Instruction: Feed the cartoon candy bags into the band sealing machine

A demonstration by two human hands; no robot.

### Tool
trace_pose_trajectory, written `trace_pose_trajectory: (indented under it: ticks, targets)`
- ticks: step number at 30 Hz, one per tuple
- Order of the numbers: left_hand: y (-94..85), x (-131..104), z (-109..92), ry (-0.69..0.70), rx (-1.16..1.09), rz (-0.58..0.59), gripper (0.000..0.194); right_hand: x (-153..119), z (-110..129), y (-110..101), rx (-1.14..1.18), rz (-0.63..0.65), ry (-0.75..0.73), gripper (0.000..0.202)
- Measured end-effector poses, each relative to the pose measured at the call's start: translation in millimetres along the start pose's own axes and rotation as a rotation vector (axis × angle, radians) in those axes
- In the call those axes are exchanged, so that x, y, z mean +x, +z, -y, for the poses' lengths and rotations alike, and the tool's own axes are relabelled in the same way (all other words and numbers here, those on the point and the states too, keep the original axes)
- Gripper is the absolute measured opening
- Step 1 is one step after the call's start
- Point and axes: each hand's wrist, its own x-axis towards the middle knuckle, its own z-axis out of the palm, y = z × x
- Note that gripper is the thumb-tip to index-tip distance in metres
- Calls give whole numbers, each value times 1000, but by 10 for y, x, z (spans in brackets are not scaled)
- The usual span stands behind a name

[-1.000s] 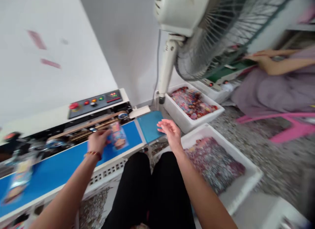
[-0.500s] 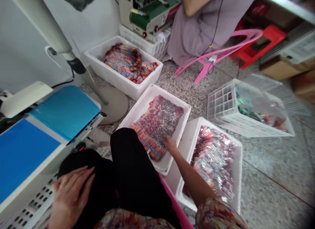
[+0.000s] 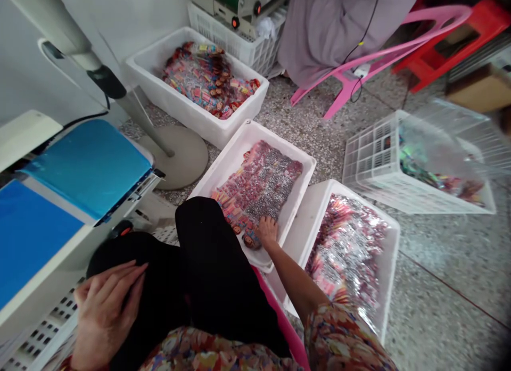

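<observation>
My right hand [image 3: 267,231] lies palm down, fingers spread, on the near right corner of a layer of small shiny packets [image 3: 255,184]. These packets, printed with little figures and showing pink and silver, lie in rows inside a white foam box [image 3: 281,141]. What is under the palm is hidden. My left hand [image 3: 106,310] rests on my left thigh in black trousers, its fingers stretched out and holding nothing. A second foam box [image 3: 393,264], filled with similar silvery packets [image 3: 347,254], stands to the right of my right forearm.
Another foam box [image 3: 179,102] of loose packets sits behind. At left is a machine with a blue belt [image 3: 35,232]; a stand's round base [image 3: 179,166] is beside it. A white crate [image 3: 371,163] stands right. A person sits on a pink chair [image 3: 339,89] at the back.
My right hand has shifted slightly toward me and left, and its fingers are now spread over the packets. The view has tilted down a little. My left hand stays on my thigh.
</observation>
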Motion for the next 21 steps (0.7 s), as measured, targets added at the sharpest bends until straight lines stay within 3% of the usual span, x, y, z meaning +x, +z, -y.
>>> trace_pose_trajectory:
  ticks: [4,8,14,21]
  targets:
    - [-7,11,-6,13,-14,4,18,109,154,-62,-52,-37,-112,26]
    - [-10,4,-22,-13,-22,24,19,77,98,-60,-67,5,-156,29]
    - [-12,-19,-21,-68,-46,32,23,-84,-140,82,-81,23,-23,28]
    - [4,-30,-3,-68,-52,19,22,-39,-93,135,-69,49,58,31]
